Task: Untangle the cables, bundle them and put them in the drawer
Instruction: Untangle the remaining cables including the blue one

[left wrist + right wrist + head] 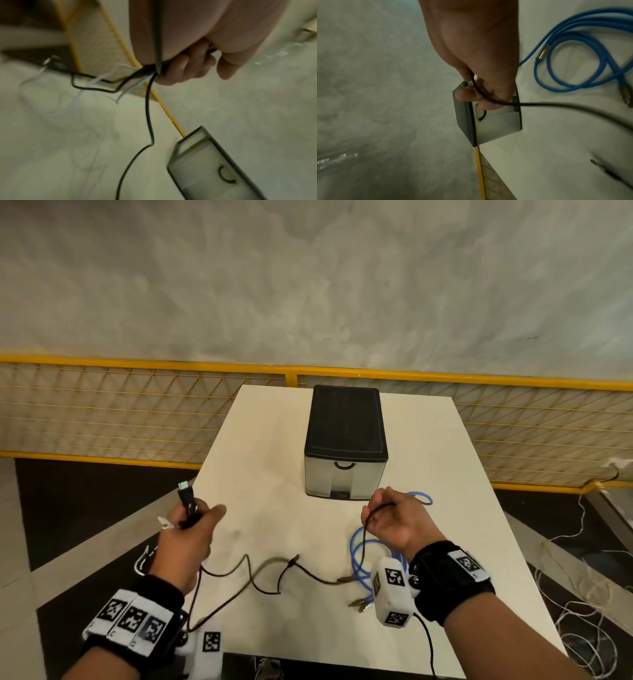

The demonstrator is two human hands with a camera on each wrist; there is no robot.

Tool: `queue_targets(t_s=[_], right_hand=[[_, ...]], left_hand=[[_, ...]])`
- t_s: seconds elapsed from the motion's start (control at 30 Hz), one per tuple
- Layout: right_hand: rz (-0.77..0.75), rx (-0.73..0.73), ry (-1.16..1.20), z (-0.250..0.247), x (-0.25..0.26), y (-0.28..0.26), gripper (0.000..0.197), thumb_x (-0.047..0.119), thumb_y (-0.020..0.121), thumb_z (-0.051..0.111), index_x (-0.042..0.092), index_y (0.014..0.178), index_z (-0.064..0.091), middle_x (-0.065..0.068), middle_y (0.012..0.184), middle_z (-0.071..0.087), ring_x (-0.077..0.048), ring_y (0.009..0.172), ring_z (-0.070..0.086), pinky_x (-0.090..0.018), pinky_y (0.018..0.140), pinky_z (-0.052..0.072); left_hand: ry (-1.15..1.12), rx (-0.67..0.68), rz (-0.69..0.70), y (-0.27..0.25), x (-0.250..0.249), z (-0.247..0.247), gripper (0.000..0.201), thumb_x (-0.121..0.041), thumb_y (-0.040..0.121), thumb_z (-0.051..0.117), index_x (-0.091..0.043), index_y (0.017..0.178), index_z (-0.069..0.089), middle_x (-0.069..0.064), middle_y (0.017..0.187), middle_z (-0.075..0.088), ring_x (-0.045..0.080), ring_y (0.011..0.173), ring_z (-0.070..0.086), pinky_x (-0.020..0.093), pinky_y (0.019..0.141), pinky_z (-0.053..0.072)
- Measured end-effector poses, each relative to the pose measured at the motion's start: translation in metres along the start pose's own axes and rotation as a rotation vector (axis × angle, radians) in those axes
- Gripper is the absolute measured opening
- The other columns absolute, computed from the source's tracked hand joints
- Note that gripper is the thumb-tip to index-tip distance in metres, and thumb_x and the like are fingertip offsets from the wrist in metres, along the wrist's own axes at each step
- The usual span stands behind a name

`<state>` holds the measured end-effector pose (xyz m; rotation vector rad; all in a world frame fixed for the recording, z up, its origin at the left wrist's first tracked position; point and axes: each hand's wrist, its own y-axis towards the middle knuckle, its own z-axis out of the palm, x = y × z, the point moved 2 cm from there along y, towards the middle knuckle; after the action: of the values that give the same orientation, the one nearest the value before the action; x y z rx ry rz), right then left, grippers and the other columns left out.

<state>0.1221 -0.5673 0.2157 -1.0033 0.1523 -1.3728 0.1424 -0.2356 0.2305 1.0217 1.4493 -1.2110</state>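
Observation:
My left hand [190, 523] grips a bunch of cable ends, a black USB plug [185, 491] sticking up out of the fist and white strands [109, 77] trailing beside it. A black cable [260, 573] sags from that fist across the white table [260, 440] in loose bends. My right hand [387, 515] pinches the black cable [556, 104] further along, raised above the table. A coiled blue cable [363, 553] lies under and beside the right hand; its metal plugs [361, 606] rest near the front edge. The small drawer unit [346, 440] with a black top stands mid-table, drawer closed.
A yellow mesh fence [102, 409] runs behind the table. White wires [582, 611] lie on the dark floor at the right. The table's left edge is just under my left hand.

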Motion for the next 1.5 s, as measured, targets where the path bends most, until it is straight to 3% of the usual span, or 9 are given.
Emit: queue_targets(t_s=[0.13,0.27,0.4,0.53,0.6,0.7,1.07,1.4,1.5], right_hand=[[0.066,-0.032,-0.089,0.003,-0.013,-0.002,0.034,0.028,0.103,0.042,0.013,0.073,0.049,-0.002,0.062,0.055,-0.013,0.054,0.052,-0.032,0.066,0.043],[0.107,0.013,-0.15,0.016,-0.035,-0.005,0.03,0.03,0.103,0.041,0.01,0.087,0.055,-0.007,0.06,0.067,-0.021,0.08,0.063,-0.042,0.077,0.048],[0.167,0.072,-0.201,0.033,-0.05,-0.018,0.041,0.03,0.103,0.04,-0.005,0.093,0.059,-0.021,0.074,0.069,-0.033,0.077,0.065,-0.044,0.073,0.054],[0.161,0.091,-0.28,0.025,-0.047,-0.018,0.039,0.033,0.1,0.046,-0.001,0.096,0.064,-0.017,0.083,0.07,-0.033,0.082,0.063,-0.043,0.079,0.05],[0.11,0.064,-0.29,0.016,-0.041,-0.012,0.024,0.026,0.098,0.052,0.007,0.106,0.065,-0.01,0.088,0.072,-0.026,0.084,0.068,-0.04,0.072,0.05],[0.073,0.013,-0.225,0.001,-0.03,-0.007,0.016,0.018,0.099,0.051,0.014,0.09,0.063,-0.002,0.073,0.07,-0.019,0.082,0.07,-0.041,0.076,0.049],[-0.037,-0.022,-0.408,-0.013,-0.012,0.006,0.021,0.026,0.095,0.058,0.011,0.108,0.066,-0.011,0.101,0.073,-0.029,0.094,0.07,-0.042,0.082,0.052],[-0.333,0.088,-1.334,0.02,-0.041,0.035,0.021,0.012,0.092,0.052,0.013,0.106,0.067,-0.009,0.097,0.069,-0.017,0.07,0.067,-0.022,0.054,0.046],[-0.51,0.153,-1.767,0.032,-0.059,0.057,0.031,0.011,0.09,0.052,0.014,0.116,0.068,-0.008,0.112,0.07,-0.023,0.094,0.069,-0.027,0.074,0.054]], left_hand=[[0.22,0.049,0.255,-0.003,-0.024,0.025,0.029,-0.018,0.083,0.077,-0.016,0.069,0.052,-0.006,0.058,0.048,0.014,0.053,0.042,0.031,0.057,0.038],[0.368,0.335,0.232,-0.019,-0.018,0.086,0.02,-0.027,0.079,0.081,-0.017,0.078,0.063,-0.006,0.071,0.066,0.008,0.066,0.06,0.026,0.067,0.048],[0.476,0.559,0.228,-0.032,0.003,0.134,0.02,-0.042,0.07,0.072,-0.031,0.086,0.067,-0.008,0.088,0.074,0.007,0.082,0.069,0.033,0.08,0.056],[0.397,0.626,0.229,-0.038,0.014,0.145,0.023,-0.015,0.083,0.071,-0.038,0.083,0.068,-0.019,0.079,0.072,0.0,0.076,0.066,0.017,0.071,0.051],[0.425,0.602,0.214,-0.037,0.019,0.139,0.019,-0.015,0.083,0.071,-0.028,0.071,0.065,-0.018,0.065,0.066,-0.002,0.062,0.058,0.016,0.064,0.043],[0.409,0.539,0.14,-0.033,0.02,0.119,0.021,-0.028,0.073,0.071,-0.009,0.07,0.063,-0.001,0.063,0.061,0.01,0.06,0.054,0.027,0.064,0.042],[0.076,0.05,0.063,0.013,-0.01,0.038,0.018,-0.012,0.088,0.07,-0.016,0.075,0.058,-0.012,0.046,0.041,0.012,0.048,0.031,0.025,0.049,0.026],[0.009,-0.315,-0.047,0.052,0.0,-0.008,0.013,-0.024,0.084,0.075,-0.017,0.092,0.068,0.001,0.059,0.042,0.017,0.048,0.033,0.03,0.053,0.034],[0.09,-0.264,0.051,0.043,0.002,0.01,0.017,-0.017,0.085,0.075,-0.019,0.099,0.066,0.001,0.065,0.053,0.014,0.049,0.042,0.028,0.058,0.04]])
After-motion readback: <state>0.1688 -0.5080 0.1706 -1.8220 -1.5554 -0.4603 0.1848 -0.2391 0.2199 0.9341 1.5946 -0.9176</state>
